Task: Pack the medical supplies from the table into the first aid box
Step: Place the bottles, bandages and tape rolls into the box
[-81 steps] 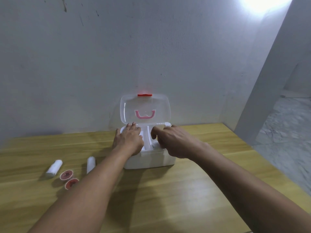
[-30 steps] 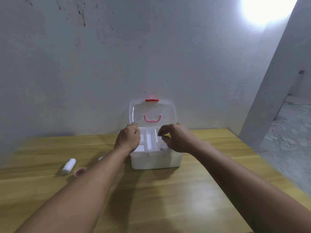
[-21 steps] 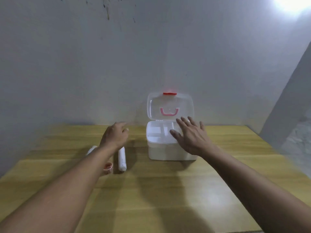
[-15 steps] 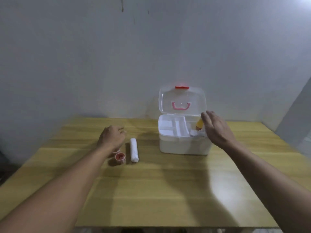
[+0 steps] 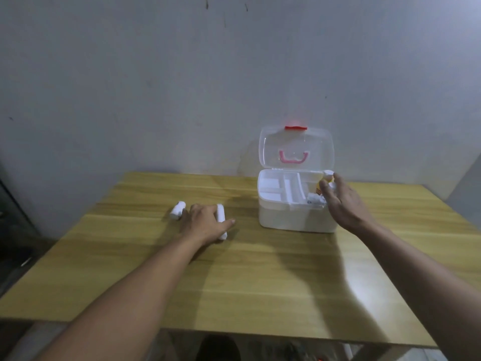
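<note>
The white first aid box (image 5: 291,217) stands open at the back right of the table, its clear lid (image 5: 270,149) upright with a pink handle and red latch. A divided white tray sits inside; a yellow bottle with a white cap (image 5: 328,176) stands at its right rear corner. My right hand (image 5: 343,204) hovers at the box's right side, fingers apart, fingertips by the bottle; contact is unclear. My left hand (image 5: 204,222) lies flat, fingers spread, over a white bandage roll (image 5: 220,213). A second white roll (image 5: 177,210) lies just left of it. The small red pots are hidden.
The wooden table (image 5: 260,282) meets a grey wall behind the box. Its front edge runs near the bottom of the view, its left edge slants past dark furniture. Floor shows below the front edge.
My view has swung left and the box now sits to the right. My left hand left the box and came down over the roll and pots. My right hand drew to the box's right side.
</note>
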A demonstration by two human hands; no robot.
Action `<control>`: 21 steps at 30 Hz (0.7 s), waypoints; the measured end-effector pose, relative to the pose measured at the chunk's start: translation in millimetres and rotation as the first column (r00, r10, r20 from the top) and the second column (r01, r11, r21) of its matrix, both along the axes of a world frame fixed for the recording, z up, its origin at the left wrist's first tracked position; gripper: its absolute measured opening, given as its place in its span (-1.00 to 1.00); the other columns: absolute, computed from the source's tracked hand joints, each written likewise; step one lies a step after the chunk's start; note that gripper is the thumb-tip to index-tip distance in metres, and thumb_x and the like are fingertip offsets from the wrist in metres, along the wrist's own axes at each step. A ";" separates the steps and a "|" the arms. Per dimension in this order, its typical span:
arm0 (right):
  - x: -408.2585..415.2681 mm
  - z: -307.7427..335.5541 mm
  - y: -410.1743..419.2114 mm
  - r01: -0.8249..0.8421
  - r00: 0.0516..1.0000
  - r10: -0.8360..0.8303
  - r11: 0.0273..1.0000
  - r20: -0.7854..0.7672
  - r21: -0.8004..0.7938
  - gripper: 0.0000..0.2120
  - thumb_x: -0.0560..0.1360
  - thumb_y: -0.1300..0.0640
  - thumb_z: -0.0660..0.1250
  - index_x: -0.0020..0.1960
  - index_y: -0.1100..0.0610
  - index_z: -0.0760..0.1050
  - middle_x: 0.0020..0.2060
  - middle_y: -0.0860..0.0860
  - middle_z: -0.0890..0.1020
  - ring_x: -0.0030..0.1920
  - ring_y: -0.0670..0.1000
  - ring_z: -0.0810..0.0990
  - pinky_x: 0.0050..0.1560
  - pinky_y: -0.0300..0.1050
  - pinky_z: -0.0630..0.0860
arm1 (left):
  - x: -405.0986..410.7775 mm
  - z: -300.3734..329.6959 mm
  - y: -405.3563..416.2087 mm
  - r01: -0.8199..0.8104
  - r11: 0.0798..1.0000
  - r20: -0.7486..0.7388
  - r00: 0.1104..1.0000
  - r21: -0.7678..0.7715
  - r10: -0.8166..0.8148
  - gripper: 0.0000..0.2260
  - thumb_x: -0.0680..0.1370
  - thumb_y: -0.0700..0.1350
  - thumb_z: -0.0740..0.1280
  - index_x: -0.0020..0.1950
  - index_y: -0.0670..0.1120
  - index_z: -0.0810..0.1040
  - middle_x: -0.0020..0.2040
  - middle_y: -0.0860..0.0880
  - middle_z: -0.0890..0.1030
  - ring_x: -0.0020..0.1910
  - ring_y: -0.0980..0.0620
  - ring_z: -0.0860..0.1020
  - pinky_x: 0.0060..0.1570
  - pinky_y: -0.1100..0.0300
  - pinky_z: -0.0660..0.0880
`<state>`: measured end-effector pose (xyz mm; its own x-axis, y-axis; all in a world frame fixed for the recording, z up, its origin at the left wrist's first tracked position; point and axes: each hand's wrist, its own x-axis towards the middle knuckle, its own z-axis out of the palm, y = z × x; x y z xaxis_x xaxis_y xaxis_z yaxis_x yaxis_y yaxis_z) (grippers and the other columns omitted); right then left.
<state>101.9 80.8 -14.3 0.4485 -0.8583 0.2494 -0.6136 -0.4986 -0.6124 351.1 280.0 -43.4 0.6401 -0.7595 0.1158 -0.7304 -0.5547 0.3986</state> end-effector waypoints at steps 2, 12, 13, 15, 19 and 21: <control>0.4 -2.2 -1.1 0.006 1.000 -0.006 1.000 0.000 -0.009 -0.05 0.38 -0.57 -0.18 0.43 0.11 0.27 0.33 0.13 0.53 0.36 0.17 0.43 0.35 0.18 0.35 | 0.8 -2.4 0.0 -0.004 1.000 0.010 1.000 -0.025 0.004 -0.71 0.38 0.21 0.33 -0.28 0.00 0.53 -0.24 0.04 0.62 -0.04 -0.07 0.53 0.00 0.06 0.34; 0.9 -8.3 -4.6 -0.019 0.999 0.021 0.998 0.037 -0.054 -0.24 0.45 -0.51 -0.13 0.42 -0.04 0.26 0.25 0.04 0.59 0.34 0.16 0.45 0.30 0.17 0.39 | 11.0 7.1 -12.4 -0.257 0.924 -0.202 0.958 -0.283 0.204 -0.78 0.42 0.12 0.36 -0.13 0.00 0.68 -0.09 -0.03 0.70 0.08 -0.13 0.58 0.12 0.03 0.49; 0.9 -9.5 -6.4 -0.020 0.999 0.023 0.998 0.042 -0.054 -0.23 0.43 -0.53 -0.14 0.40 -0.05 0.27 0.25 0.04 0.59 0.33 0.16 0.45 0.30 0.18 0.40 | 12.9 9.2 -12.4 -0.259 0.930 -0.199 0.957 -0.261 0.211 -0.82 0.40 0.11 0.36 -0.21 0.02 0.65 -0.15 -0.04 0.70 0.01 -0.14 0.61 0.02 0.05 0.54; 0.6 -11.3 -8.6 -0.021 0.999 0.024 0.998 0.048 -0.054 -0.24 0.43 -0.53 -0.14 0.38 -0.06 0.29 0.23 0.04 0.60 0.32 0.16 0.47 0.29 0.18 0.41 | 15.9 9.1 -11.3 -0.256 0.948 -0.201 0.955 -0.187 0.218 -0.77 0.36 0.12 0.40 -0.24 -0.03 0.65 -0.24 -0.03 0.70 -0.13 -0.12 0.65 -0.12 0.10 0.57; 0.3 -14.1 -11.2 -0.020 0.998 0.023 0.998 0.059 -0.056 -0.31 0.47 -0.48 -0.10 0.39 -0.07 0.29 0.22 0.05 0.60 0.32 0.16 0.47 0.28 0.17 0.42 | 23.4 4.3 -8.8 -0.275 0.943 -0.237 0.944 -0.187 0.228 -0.73 0.37 0.16 0.35 -0.15 0.01 0.70 -0.14 -0.01 0.72 -0.10 -0.09 0.65 -0.12 0.11 0.59; -0.1 -14.7 -13.1 -0.025 0.998 0.029 0.998 0.059 -0.057 -0.31 0.48 -0.47 -0.09 0.39 -0.06 0.30 0.22 0.05 0.60 0.32 0.16 0.47 0.28 0.16 0.41 | 33.6 3.9 -5.5 -0.312 0.919 -0.166 0.946 -0.241 0.277 -0.74 0.42 0.08 0.34 -0.02 0.00 0.71 0.04 -0.07 0.70 0.10 -0.14 0.58 0.06 0.08 0.54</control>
